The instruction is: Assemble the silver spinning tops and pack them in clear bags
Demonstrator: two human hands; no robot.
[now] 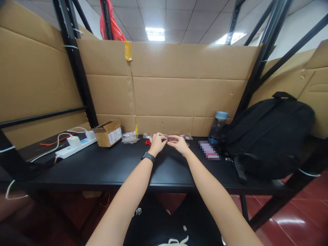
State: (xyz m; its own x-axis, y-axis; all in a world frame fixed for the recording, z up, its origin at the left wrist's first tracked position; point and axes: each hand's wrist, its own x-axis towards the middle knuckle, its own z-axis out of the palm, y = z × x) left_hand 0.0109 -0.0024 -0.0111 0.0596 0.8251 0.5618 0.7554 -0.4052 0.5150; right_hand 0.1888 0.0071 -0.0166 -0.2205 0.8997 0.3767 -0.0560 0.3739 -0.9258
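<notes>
**Small piece in my fingertips, more parts lying loose**

I have both hands together, well to the right of the cardboard box (107,134), just above the tabletop (102,171). My left hand (158,140) and right hand (178,142) meet at the small piece (168,139), fingertips pinched narrow around it; what exactly it is, and whether anything is joined to it, I cannot tell at this size.

As for progress, I would judge the handwork under way and unfinished. Some red pieces (148,142) lie loose to the right of the box, nearer to it than my left hand, and are in neither hand. A clear plastic packet (130,137) lies just beside the box on its right. Further right of the box, a row of clear packets (185,137) runs behind my hands; whether they are opened or used up does not show. No finished item is plain to see.
</notes>
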